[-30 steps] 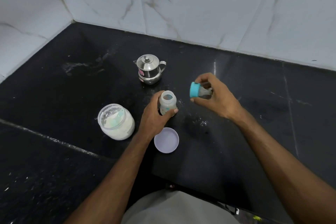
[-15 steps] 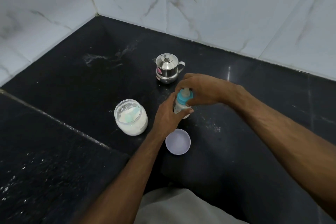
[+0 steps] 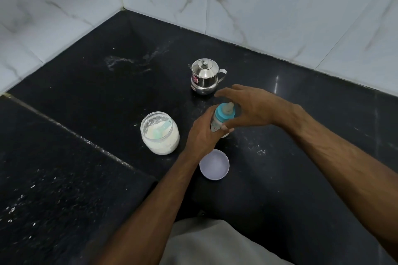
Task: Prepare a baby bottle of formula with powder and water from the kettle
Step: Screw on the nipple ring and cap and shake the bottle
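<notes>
A small clear baby bottle (image 3: 216,125) stands on the black counter (image 3: 86,97), its teal nipple cap (image 3: 224,113) sitting on the neck. My left hand (image 3: 201,135) grips the bottle's body from the near left side. My right hand (image 3: 247,107) reaches over from the right; its thumb and rear fingers hold the teal ring while the index finger sticks out above it. A small steel kettle (image 3: 204,76) with its lid on stands just behind the bottle. An open jar of white powder (image 3: 159,135) with a pale scoop (image 3: 162,129) inside stands to the left.
A lilac lid (image 3: 214,166) lies upside down on the counter just in front of the bottle. Spilled powder specks (image 3: 259,151) lie to the right of it. Marble-tiled walls (image 3: 280,6) close the counter at the back and left. A seam (image 3: 97,146) crosses the counter diagonally.
My right hand brought the teal nipple cap from the air onto the bottle's neck. It has since turned on the cap, its index finger now lifted clear. My left hand kept holding the bottle.
</notes>
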A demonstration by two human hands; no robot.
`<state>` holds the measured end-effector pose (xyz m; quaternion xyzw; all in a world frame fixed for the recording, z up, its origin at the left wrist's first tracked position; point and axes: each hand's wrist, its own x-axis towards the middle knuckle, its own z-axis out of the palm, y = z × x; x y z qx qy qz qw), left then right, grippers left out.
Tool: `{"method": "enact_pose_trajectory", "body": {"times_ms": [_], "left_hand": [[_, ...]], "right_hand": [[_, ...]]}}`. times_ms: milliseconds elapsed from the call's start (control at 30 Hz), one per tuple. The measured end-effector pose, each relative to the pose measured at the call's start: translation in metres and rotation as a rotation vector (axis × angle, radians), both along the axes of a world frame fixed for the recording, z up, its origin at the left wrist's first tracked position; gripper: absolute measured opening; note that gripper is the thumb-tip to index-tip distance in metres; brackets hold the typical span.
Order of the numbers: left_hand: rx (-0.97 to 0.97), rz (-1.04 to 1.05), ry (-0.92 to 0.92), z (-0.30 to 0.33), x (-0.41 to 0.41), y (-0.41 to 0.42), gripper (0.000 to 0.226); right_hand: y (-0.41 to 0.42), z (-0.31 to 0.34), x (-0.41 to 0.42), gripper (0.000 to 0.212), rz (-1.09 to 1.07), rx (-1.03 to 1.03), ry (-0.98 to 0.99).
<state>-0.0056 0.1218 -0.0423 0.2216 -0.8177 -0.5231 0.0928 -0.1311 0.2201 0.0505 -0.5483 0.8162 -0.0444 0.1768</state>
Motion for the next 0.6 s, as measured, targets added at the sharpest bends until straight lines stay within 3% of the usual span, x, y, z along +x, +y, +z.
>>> {"method": "enact_pose_trajectory", "body": {"times_ms": [233, 600], "left_hand": [[0.001, 0.015, 0.021, -0.001, 0.004, 0.001, 0.065], [-0.009, 0.011, -0.057, 0.007, 0.000, 0.002, 0.065]], "right_hand": [[-0.001, -0.002, -0.003, 0.051, 0.057, -0.038, -0.018], [-0.009, -0.001, -0.007, 0.048, 0.096, -0.021, 0.013]]}}
